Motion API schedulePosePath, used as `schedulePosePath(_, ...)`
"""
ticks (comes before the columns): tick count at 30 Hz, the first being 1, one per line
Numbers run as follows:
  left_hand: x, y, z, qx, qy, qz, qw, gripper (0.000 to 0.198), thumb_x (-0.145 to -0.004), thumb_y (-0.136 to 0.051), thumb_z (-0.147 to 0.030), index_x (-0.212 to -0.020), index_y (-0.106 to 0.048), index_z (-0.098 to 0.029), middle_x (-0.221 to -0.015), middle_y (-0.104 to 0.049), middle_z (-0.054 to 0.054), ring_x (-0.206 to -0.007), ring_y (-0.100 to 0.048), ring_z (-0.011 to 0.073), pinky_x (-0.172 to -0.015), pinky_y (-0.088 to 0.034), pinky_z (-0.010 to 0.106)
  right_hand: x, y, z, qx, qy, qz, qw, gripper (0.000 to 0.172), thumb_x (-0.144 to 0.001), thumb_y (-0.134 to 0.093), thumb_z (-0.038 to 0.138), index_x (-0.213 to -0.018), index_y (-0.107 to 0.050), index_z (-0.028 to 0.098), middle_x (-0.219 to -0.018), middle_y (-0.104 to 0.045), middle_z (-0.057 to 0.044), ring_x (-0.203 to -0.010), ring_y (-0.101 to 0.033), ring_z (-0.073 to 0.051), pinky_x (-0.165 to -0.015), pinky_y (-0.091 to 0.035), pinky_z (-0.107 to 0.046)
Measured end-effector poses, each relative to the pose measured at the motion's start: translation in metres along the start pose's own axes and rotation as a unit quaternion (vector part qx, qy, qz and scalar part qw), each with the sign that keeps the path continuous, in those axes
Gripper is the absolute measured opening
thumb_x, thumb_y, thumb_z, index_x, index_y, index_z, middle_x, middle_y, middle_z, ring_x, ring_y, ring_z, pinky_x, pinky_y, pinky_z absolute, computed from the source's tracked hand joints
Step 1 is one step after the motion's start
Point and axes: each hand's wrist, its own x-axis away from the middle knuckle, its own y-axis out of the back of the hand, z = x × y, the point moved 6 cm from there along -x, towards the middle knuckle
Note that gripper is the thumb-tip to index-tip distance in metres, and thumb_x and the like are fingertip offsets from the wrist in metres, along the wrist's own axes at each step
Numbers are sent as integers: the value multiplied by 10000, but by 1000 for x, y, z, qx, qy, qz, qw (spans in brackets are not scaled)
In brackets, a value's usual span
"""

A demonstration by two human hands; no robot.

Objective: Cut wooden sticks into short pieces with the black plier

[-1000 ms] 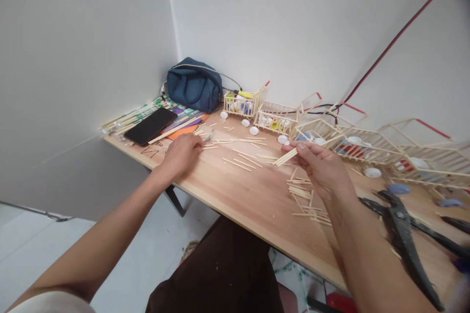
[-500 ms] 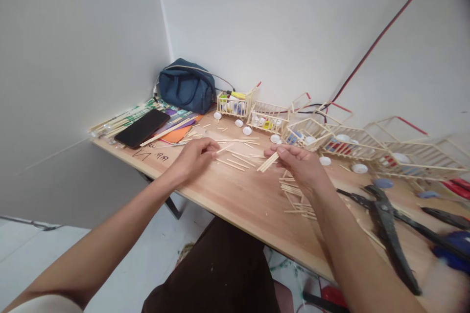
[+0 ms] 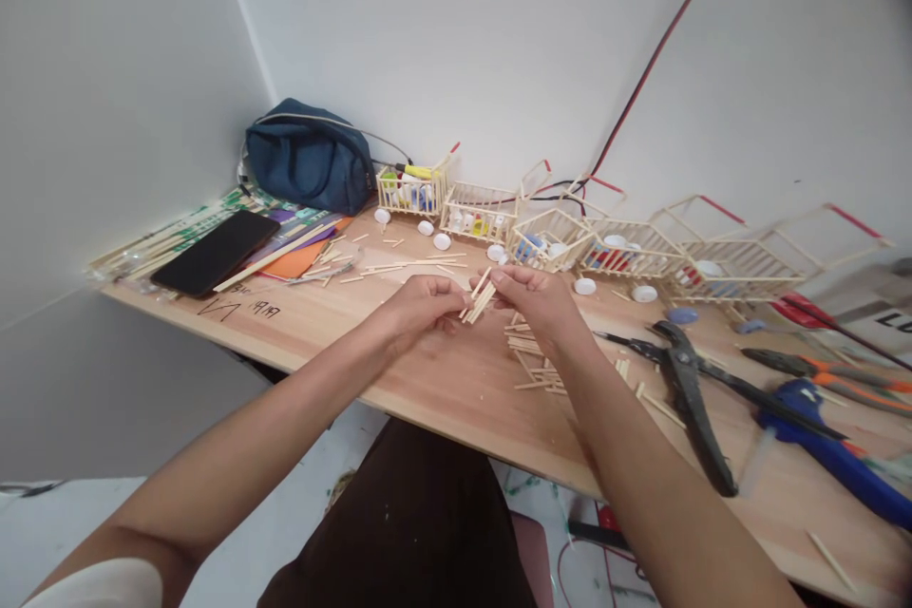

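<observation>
Just above the wooden table (image 3: 456,380), my two hands meet around short thin wooden sticks (image 3: 482,302). My right hand (image 3: 536,296) pinches several of them in a slanted bundle near their upper ends. The fingers of my left hand (image 3: 427,306) are closed at the bundle's lower left side, where one stick stands slightly apart from the others. Its fingertips partly hide that stick's lower end. Under my right wrist lies a ladder-like pile of cut sticks (image 3: 531,356). Loose sticks (image 3: 406,264) are scattered on the table beyond my hands.
Small stick-built carts (image 3: 479,214) with round wheels line the back wall. A blue pouch (image 3: 310,157), a black phone (image 3: 215,252) and orange paper (image 3: 294,260) lie at left. Black pliers (image 3: 688,399), a blue-handled tool (image 3: 833,446) and orange-handled pliers (image 3: 819,369) are at right.
My hands have come together: the left moved right with its stick to the bundle in my right hand. The view has turned a little to the right.
</observation>
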Motion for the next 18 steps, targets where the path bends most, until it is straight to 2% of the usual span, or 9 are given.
schedulePosePath(9,6,-5,0,-14,56,49,997,266,-679,-768,-312,-765,-614,-114,-703,-719,81,-635,-700,164,-539,-456,194,-1,-2,-3,-28,-16,8,999,462,-636,-767,534,-926,-748,175,-914,-770,-84,-757,-684,-156,-695,-493,-263)
schedulePosePath(18,7,-5,5,17,39,128,991,483,-636,-810,-497,-857,-704,-80,-848,-747,147,-738,-719,192,-606,-495,222,1,-1,2,-28,-7,7,1000,382,-660,-763,487,-868,-736,168,-861,-771,-78,-746,-672,-142,-689,-490,-251)
